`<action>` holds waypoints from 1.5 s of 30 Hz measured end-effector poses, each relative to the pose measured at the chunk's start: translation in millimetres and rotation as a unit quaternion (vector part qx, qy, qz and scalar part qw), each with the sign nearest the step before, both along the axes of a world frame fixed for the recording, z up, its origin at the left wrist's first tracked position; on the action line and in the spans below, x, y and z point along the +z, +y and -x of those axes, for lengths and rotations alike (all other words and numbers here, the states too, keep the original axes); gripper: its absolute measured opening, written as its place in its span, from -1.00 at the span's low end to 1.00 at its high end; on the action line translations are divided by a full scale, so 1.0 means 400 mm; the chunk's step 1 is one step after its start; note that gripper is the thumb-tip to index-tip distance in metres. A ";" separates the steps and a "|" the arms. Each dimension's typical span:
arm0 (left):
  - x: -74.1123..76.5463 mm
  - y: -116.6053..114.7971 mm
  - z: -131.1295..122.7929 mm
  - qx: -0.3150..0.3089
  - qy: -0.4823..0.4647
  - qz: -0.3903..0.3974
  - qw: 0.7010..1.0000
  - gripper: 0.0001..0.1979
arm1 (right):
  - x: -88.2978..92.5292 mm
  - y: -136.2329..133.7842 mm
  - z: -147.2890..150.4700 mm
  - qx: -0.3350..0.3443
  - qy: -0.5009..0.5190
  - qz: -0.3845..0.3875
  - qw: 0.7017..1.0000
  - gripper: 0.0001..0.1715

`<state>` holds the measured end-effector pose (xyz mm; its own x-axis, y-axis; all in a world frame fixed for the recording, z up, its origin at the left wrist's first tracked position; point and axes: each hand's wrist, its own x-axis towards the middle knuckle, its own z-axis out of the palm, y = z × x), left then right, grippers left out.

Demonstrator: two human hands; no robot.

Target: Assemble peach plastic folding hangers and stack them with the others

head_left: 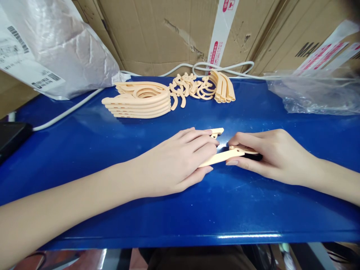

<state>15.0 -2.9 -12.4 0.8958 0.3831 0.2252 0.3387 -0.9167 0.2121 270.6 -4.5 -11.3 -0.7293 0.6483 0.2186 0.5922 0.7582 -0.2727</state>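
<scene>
Left hand (180,161) closed over peach hanger arm (222,156); right hand (267,153) pinches its right end. Risk: uneven twisting could snap thin plastic or let it slip onto the blue table (84,150).

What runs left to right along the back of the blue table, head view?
White mailer bag → stack of peach hanger arms → pile of small hooks → upright curved pieces → clear plastic bag.

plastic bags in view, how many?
2. A grey mailer bag with labels, back left of the table; a clear bag, back right. More may lie outside the frame.
</scene>
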 end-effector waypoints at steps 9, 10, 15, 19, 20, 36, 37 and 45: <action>0.004 0.001 -0.001 0.001 -0.001 0.004 1.000 -0.72 | 0.005 -0.003 0.003 -0.005 -0.008 0.007 1.000 -0.66; 0.003 0.001 -0.001 0.001 0.000 0.004 1.000 -0.72 | 0.005 -0.003 0.003 -0.005 -0.008 0.007 1.000 -0.66; 0.002 0.000 0.001 0.002 0.002 0.005 1.000 -0.73 | 0.006 -0.003 0.002 -0.002 -0.005 0.010 1.000 -0.67; 0.005 0.000 -0.002 0.003 0.000 0.006 1.000 -0.73 | 0.005 -0.003 0.002 -0.003 -0.007 0.017 1.000 -0.66; 0.005 0.001 -0.002 0.003 0.000 0.005 1.000 -0.73 | 0.004 -0.003 0.002 -0.003 -0.006 0.018 1.000 -0.66; 0.006 0.002 -0.001 0.002 0.008 0.002 1.000 -0.71 | 0.008 0.004 0.000 0.012 -0.017 0.014 1.000 -0.64; 0.006 0.002 -0.001 0.002 0.007 0.003 1.000 -0.72 | 0.008 0.004 0.000 0.012 -0.018 0.014 1.000 -0.63; 0.001 0.002 -0.001 0.000 -0.003 0.008 1.000 -0.73 | 0.009 0.007 0.002 0.016 -0.015 0.021 1.000 -0.64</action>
